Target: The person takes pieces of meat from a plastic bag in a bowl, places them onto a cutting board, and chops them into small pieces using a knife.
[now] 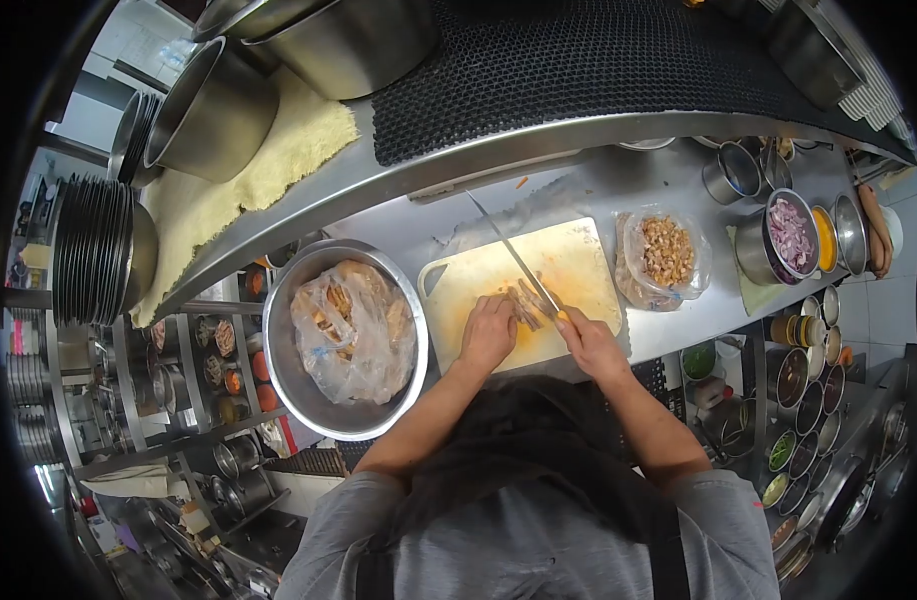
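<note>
In my right hand (591,345) is a kitchen knife (522,262), its fingers closed round the yellow handle. The long blade slants up and left across the white cutting board (459,290). Under the blade lie brown strips of what looks like cooked meat (528,304). My left hand (491,332) presses bent fingertips on the left end of these strips. Orange-brown stains mark the board around them. A big steel bowl (419,375) to the left holds a clear plastic bag (364,330) with more brown pieces. Right of the board, another open bag (629,265) contains small diced pieces (669,250).
A steel shelf edge (579,140) with a black mat (599,70) runs across the back, above the counter. Pots (216,110) and stacked plates (94,250) stand at left. A pot of chopped purple onion (791,235) is at right, near several containers.
</note>
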{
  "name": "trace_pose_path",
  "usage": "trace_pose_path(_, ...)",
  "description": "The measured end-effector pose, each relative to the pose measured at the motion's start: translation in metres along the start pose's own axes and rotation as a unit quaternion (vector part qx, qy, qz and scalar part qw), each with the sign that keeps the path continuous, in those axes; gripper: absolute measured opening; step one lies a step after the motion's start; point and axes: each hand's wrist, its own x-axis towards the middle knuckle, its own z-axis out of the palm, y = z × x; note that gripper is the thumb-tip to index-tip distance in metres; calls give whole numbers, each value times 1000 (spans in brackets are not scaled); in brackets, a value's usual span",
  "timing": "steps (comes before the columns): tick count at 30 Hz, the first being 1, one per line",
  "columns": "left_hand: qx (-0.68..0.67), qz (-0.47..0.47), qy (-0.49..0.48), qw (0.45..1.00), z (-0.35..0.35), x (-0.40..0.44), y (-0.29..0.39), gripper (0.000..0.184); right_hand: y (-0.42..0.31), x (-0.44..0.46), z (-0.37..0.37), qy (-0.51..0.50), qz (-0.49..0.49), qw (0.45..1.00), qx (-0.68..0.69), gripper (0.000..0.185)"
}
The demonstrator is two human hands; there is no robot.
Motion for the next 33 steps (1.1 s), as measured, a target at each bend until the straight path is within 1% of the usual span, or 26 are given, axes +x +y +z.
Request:
trace_pose_path(1, 3, -4, -2, 1000, 0, 1, 1, 17, 8, 3, 6, -2, 1, 1000, 1, 29)
trace_pose_path(3, 5, -10, -6, 1000, 0, -3, 3, 18, 29, 8, 21, -28, 17, 998, -60, 30)
trace_pose_path(4, 5, -8, -4, 1000, 1, -3, 3, 18, 34, 9, 22, -28, 16, 998, -59, 30)
trace_pose_path(5, 5, -4, 1, 1000, 0, 0, 1, 19, 39, 12, 22, -21, -18, 998, -61, 28)
trace_pose_path(6, 5, -4, -1, 1000, 0, -5, 2, 19, 39, 9, 24, -16, -45, 997, -62, 26)
trace_pose_path(7, 4, -10, -1, 1000, 0, -6, 2, 21, 39, 7, 26, -13, -46, 997, -64, 26)
trace_pose_path(8, 3, -14, 4, 1000, 2, -1, 2, 24, 38, 8, 27, -8, -39, 996, -79, 26)
trace_pose_path(12, -8, 14, 29, 999, -7, 13, 26, 22, 29, 4, 30, -13, -24, 993, -113, 26)
trace_pose_path(14, 21, 19, -44, 999, 3, 16, 29, 18, 26, 4, 31, -9, -14, 994, -111, 26)
trace_pose_path(16, 21, 27, -24, 999, 11, 16, 26, 17, 27, 2, 28, -4, -5, 994, -111, 26)
trace_pose_path(17, 24, 32, -6, 999, 15, 15, 24, 16, 30, 0, 28, -9, -3, 996, -86, 26)
trace_pose_path(20, 39, 40, 2, 998, 12, 13, 26, 12, 28, -15, 18, -8, 2, 999, -35, 28)
trace_pose_path(22, 31, 32, -13, 999, 12, 14, 23, 13, 24, -24, 9, -2, 5, 1000, -11, 29)
trace_pose_path(24, 21, 23, -27, 999, 14, 17, 24, 13, 22, -30, 3, 45, 35, 998, 4, 30)
trace_pose_path(25, 26, 26, -31, 999, 15, 21, 24, 13, 25, -30, 1, 45, 35, 998, 4, 30)
trace_pose_path(27, 30, 30, -35, 998, 15, 30, 28, 14, 31, -28, -1, 50, 75, 996, -1, 31)
trace_pose_path(29, 17, 88, -3, 996, 16, 37, 36, 14, 34, -27, 1, 56, 70, 996, -16, 31)
trace_pose_path(30, 17, 88, -3, 996, 19, 37, 35, 14, 34, -27, 0, 61, 66, 996, -30, 31)
trace_pose_path(32, 32, 91, -40, 995, 24, 35, 32, 16, 31, -28, -1, 56, 66, 996, -27, 31)
trace_pose_path(33, 33, 91, -41, 994, 23, 35, 32, 16, 28, -28, -1, 52, 67, 996, -21, 30)
